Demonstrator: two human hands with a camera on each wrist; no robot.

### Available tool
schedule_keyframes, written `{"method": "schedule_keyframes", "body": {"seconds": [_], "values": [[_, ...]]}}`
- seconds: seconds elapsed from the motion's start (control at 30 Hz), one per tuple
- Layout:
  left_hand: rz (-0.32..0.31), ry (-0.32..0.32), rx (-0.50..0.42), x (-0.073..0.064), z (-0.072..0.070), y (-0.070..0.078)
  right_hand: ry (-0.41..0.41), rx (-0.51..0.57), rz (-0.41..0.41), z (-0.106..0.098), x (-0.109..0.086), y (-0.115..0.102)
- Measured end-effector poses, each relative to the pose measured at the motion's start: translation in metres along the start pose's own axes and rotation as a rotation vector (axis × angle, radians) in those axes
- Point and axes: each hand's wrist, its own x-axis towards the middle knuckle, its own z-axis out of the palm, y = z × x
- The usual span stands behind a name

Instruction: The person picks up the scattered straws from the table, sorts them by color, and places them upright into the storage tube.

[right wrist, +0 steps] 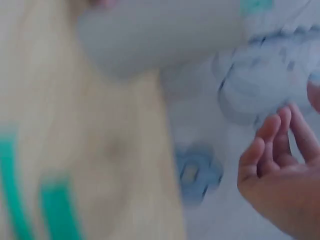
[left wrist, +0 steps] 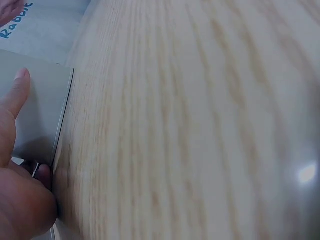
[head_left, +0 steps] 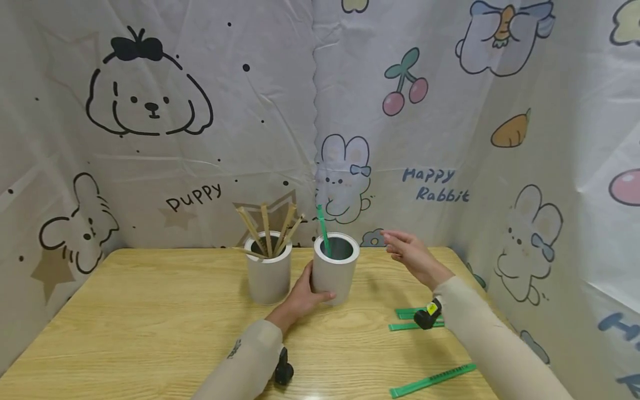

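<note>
My left hand (head_left: 302, 294) grips a white cylindrical canister (head_left: 334, 278) low on its side, the thumb lying across the front. In the left wrist view the thumb (left wrist: 19, 92) rests along the canister's wall (left wrist: 42, 107). One narrow green stick packet (head_left: 323, 230) stands inside, leaning left and poking above the rim. To the right of the canister, my right hand (head_left: 412, 255) is raised over the table with bent, relaxed fingers and nothing in them. In the right wrist view this hand (right wrist: 285, 165) is apart from the canister (right wrist: 165, 35).
A second white canister (head_left: 269, 280) stands just left, holding several tan stick packets (head_left: 266, 228). Further green stick packets (head_left: 432, 380) lie on the wooden table (head_left: 165, 322) at the right, some beneath the right forearm. A printed curtain (head_left: 260, 139) hangs behind the table's back edge.
</note>
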Motion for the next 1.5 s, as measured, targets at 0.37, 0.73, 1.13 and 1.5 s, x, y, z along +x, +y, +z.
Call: {"method": "schedule_keyframes", "body": {"seconds": [0.37,0.73,1.13,1.5], "values": [[-0.022,-0.004,0.0,0.0,-0.002,0.0,-0.172,-0.396,0.035,-0.079,-0.058,0.091],[-0.037,0.005,0.003,0.003,-0.001,-0.001,-0.206,-0.557,-0.132,-0.085,-0.061,0.11],[-0.053,0.013,0.009,0.002,0.0,0.001,-0.176,-0.555,-0.1,-0.083,-0.055,0.111],[-0.056,0.015,0.014,0.0,0.0,0.003,-0.101,-0.621,-0.051,-0.095,-0.053,0.108]]}}
